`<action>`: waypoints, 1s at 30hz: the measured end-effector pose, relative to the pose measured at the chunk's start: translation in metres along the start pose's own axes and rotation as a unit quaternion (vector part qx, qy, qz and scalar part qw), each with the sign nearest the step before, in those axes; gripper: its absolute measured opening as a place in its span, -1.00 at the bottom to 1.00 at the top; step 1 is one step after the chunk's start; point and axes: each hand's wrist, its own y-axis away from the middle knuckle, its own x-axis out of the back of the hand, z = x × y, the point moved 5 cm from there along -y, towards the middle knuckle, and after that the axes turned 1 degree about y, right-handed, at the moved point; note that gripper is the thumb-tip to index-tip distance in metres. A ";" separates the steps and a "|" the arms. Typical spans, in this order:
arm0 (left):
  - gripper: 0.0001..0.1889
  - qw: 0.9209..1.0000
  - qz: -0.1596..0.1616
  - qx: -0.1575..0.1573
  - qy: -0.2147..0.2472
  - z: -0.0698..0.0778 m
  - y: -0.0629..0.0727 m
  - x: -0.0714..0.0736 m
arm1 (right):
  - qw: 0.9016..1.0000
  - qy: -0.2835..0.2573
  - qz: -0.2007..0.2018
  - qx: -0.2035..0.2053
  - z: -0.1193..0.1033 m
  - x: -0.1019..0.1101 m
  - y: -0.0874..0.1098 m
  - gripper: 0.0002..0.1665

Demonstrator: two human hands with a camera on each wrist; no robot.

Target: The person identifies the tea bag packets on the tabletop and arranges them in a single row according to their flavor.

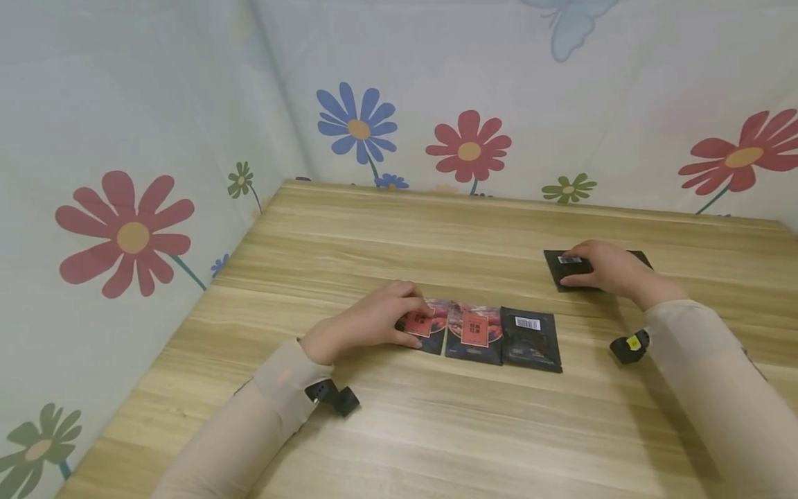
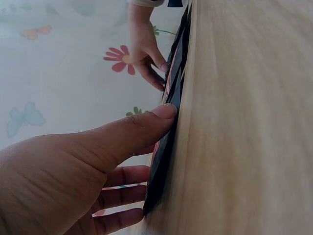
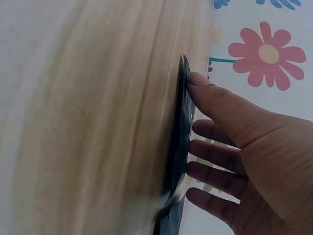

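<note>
In the head view three flat sachets lie in a row on the table. My left hand (image 1: 380,315) rests on the leftmost sachet (image 1: 438,326), partly covering its red label. Its thumb touches the near edge, and the other fingers reach across. Beside it lies a sachet with the same red label (image 1: 475,334), then a black sachet (image 1: 531,339) with its barcode side up. Farther back on the right, my right hand (image 1: 614,269) touches a black sachet (image 1: 553,270) with a barcode. In the right wrist view its thumb (image 3: 210,90) and loosely extended fingers meet the sachet's surface.
Past the right hand, more black packaging (image 1: 641,258) shows on the wood-grain table (image 1: 399,229). White curtains printed with flowers (image 1: 470,149) stand along the back and left table edges. Each wrist wears a small black camera (image 1: 628,346).
</note>
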 end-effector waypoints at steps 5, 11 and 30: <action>-0.49 1.000 0.001 -0.003 -0.001 -0.001 -0.001 0.000 | 1.000 0.005 -0.001 -0.002 -0.002 -0.001 0.002 -0.32; -0.49 1.000 0.000 -0.005 -0.004 -0.002 -0.001 -0.002 | 1.000 0.014 -0.007 -0.017 -0.004 -0.003 0.006 -0.28; -0.49 1.000 0.003 -0.008 -0.002 -0.002 -0.001 -0.003 | 0.999 0.027 -0.010 -0.028 -0.014 -0.005 0.016 -0.22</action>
